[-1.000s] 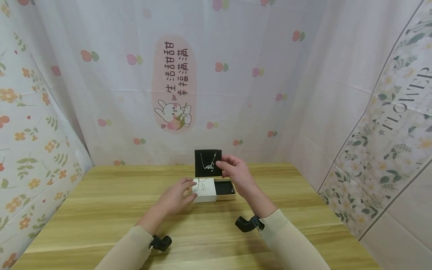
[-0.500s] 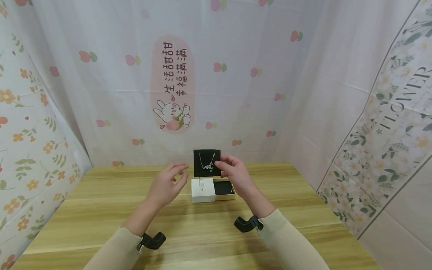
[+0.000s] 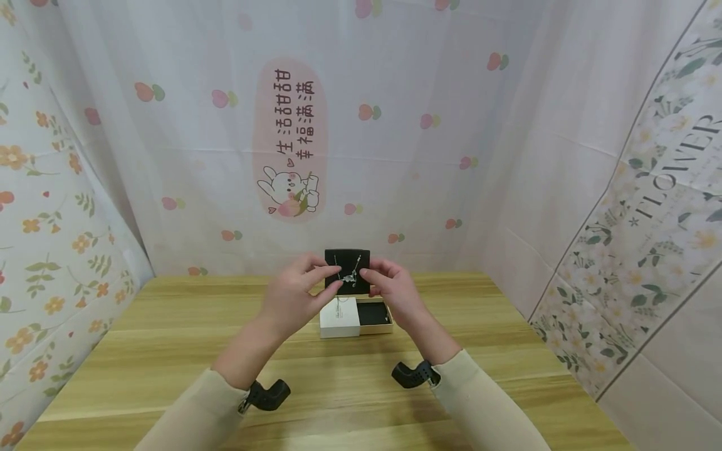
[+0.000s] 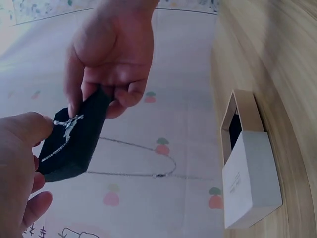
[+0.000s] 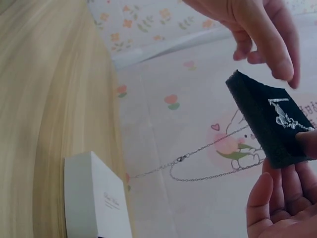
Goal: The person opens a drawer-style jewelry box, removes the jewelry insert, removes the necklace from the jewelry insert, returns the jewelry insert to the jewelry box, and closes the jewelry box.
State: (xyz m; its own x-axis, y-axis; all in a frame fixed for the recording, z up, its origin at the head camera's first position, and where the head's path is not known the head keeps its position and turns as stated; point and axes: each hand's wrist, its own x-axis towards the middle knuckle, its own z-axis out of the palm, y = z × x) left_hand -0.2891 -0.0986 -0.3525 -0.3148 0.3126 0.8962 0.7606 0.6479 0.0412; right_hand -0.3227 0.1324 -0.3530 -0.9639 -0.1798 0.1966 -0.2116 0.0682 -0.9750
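My right hand [image 3: 399, 297] grips the right edge of a square black jewellery pad [image 4: 79, 153], thumb on its front and fingers behind. The pad stands tilted up above the box. Across its face lies a silver necklace [image 3: 350, 277] with a sparkling pendant [image 4: 68, 128]; the rest of the chain [image 5: 208, 177] hangs loose in a loop behind and below, with a clasp [image 5: 181, 158]. My left hand [image 3: 290, 300] is raised at the pad's left side, thumb and forefinger apart. In the right wrist view its fingertips [image 5: 283, 70] hover just off the pad's edge.
Below the pad, a small box stands on the wooden table [image 3: 186, 351]. Its white printed sleeve [image 3: 340, 318] covers the left half; the cream tray [image 3: 385, 329] sticks out to the right with a black insert [image 3: 372, 313]. Patterned curtains [image 3: 395, 188] close off the back and sides.
My left hand has left the box sleeve, risen, and moved right to the pad's left side. The right hand has kept the pad in almost the same place.
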